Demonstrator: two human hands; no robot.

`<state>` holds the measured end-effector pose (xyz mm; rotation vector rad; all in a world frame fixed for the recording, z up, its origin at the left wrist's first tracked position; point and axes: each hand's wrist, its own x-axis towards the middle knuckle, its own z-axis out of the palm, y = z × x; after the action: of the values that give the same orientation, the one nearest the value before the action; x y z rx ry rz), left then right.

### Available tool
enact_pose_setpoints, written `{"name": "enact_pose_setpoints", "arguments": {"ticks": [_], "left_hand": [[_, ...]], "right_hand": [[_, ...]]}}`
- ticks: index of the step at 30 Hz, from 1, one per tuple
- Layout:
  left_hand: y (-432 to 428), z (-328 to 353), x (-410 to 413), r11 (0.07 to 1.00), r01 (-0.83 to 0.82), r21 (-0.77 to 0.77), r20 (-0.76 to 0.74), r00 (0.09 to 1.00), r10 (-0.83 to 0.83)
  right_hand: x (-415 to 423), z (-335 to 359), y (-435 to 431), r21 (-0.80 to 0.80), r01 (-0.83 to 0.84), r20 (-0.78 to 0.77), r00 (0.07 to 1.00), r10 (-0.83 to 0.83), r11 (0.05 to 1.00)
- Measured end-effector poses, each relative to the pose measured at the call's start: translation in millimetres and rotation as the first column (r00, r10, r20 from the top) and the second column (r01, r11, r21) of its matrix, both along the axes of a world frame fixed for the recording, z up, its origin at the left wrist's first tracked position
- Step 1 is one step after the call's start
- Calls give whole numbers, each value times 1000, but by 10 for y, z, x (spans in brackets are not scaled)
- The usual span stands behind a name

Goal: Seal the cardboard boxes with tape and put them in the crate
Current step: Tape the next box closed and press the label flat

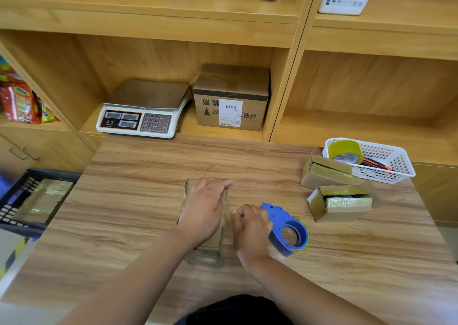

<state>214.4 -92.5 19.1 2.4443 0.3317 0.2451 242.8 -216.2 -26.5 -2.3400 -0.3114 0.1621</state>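
Note:
A small cardboard box (210, 248) lies in the middle of the wooden table (138, 200). My left hand (204, 207) rests flat on its top with straight fingers. Just right of the box, my right hand (250, 228) grips the handle of a blue tape dispenser (288, 230) that sits low on the table. Two more small boxes lie at the right with flaps open, one (322, 174) behind the other (343, 202). A black crate (14, 193) stands off the table's left edge with a taped box (42, 199) inside it.
A white basket (386, 161) with a tape roll (345, 151) and pens sits at the far right. On the shelf behind stand a weighing scale (143, 109) and a larger labelled carton (231, 96). Snack packets (22, 101) fill the left shelf.

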Motion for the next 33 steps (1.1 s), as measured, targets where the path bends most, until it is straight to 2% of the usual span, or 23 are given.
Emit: {"name": "enact_pose_setpoints", "arguments": {"ticks": [12, 17, 19, 21, 22, 24, 26, 29, 31, 33], "left_hand": [[28, -77, 9, 1000, -12, -26, -24, 1000, 11], [29, -78, -3, 999, -19, -50, 23, 1000, 20], [27, -42, -31, 987, -53, -153, 74, 995, 65], [65, 10, -54, 962, -79, -260, 99, 989, 108], [109, 37, -61, 955, -90, -284, 95, 988, 121], [238, 89, -65, 956, -93, -280, 66, 991, 115], [398, 128, -82, 980, -52, -194, 26, 998, 58], [624, 110, -141, 992, 114, -49, -110, 987, -119], [695, 49, -167, 978, 208, 0, -219, 954, -203], [703, -41, -177, 971, 240, -15, -263, 936, -235]], "right_hand": [[-138, 30, 150, -248, -62, -44, 998, 53, 967], [-78, -52, 90, -341, -163, -90, 986, 141, 926], [-13, -63, 41, -260, -158, -63, 987, 147, 952], [66, -23, -16, -64, -104, -21, 994, 103, 992], [107, 5, -41, 40, -93, 5, 996, 93, 995], [183, 66, -67, 129, -164, 51, 986, 159, 978], [250, 120, -67, 134, -299, 50, 954, 294, 945], [342, 153, -20, 50, -473, -48, 878, 476, 879], [384, 173, 20, 28, -519, -124, 846, 518, 854], [418, 187, 57, 65, -516, -160, 840, 519, 854]]}}
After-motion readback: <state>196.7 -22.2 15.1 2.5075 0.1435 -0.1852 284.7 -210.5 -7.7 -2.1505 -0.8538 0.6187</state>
